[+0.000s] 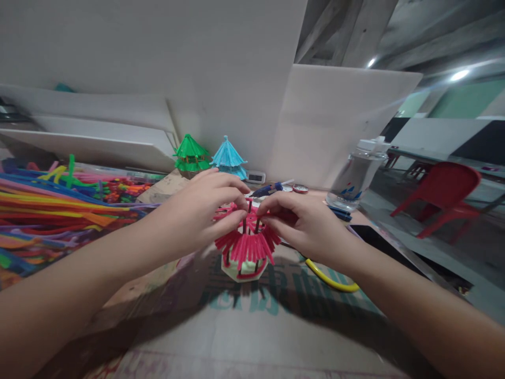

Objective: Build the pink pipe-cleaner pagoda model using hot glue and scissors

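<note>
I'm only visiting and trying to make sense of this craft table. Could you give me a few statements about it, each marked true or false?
1. The left hand and the right hand both pinch the top of the pink model. True.
2. The green model and the blue model stand nearer the camera than the hands. False: they stand behind the hands, by the white board.
3. The pile of coloured pipe cleaners lies on the person's left. True.
4. The water bottle lies on its side. False: it stands upright, to the right.
5. A red chair stands off to the right. True.
</note>
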A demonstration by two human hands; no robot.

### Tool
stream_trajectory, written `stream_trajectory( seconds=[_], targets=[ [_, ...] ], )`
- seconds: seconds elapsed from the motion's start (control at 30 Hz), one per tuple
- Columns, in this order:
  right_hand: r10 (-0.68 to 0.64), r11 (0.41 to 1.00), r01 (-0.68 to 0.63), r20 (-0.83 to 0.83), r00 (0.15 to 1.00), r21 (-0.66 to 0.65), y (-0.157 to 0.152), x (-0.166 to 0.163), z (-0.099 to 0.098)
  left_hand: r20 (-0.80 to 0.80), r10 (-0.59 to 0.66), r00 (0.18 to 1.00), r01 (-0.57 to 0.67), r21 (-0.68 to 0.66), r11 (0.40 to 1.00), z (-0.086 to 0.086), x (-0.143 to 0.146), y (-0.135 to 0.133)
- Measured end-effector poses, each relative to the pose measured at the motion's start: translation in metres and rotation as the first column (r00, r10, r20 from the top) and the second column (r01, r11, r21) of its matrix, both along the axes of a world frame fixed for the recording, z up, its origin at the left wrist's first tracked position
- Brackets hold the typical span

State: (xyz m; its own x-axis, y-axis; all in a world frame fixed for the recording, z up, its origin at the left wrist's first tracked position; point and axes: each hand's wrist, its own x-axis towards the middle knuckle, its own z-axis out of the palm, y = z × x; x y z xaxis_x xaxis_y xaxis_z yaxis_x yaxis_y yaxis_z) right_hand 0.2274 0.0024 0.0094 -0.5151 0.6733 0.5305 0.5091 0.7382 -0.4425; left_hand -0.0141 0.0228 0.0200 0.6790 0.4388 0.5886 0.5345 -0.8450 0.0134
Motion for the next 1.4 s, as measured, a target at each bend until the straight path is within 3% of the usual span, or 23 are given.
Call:
stream_trajectory(
  seconds=[0.9, 1.13, 1.27, 1.4],
  targets=[
    [-0.023, 0.999, 0.024, 0.024, 0.999, -0.033, -0.001, -0.002, -0.001, -0.017, -0.005, 1.000, 0.005, -0.006, 1.000, 0.001, 0.000, 0.000],
    [-0.091, 0.953, 0.072, 0.053, 0.994, 0.294, -0.002, -0.001, 0.002, 0.060, -0.020, 0.998, 0.015, 0.095, 0.995, 0.000, 0.002, -0.014],
    [-0.084, 0.911, 0.069, 0.018, 0.996, 0.407, -0.007, 0.000, 0.007, 0.115, -0.049, 0.992, 0.034, 0.132, 0.991, 0.001, 0.010, -0.031],
    [-0.065, 0.839, 0.066, -0.022, 0.998, 0.540, -0.011, 0.003, 0.011, 0.227, -0.042, 0.973, 0.034, 0.039, 0.999, -0.001, 0.019, -0.046]
  ],
)
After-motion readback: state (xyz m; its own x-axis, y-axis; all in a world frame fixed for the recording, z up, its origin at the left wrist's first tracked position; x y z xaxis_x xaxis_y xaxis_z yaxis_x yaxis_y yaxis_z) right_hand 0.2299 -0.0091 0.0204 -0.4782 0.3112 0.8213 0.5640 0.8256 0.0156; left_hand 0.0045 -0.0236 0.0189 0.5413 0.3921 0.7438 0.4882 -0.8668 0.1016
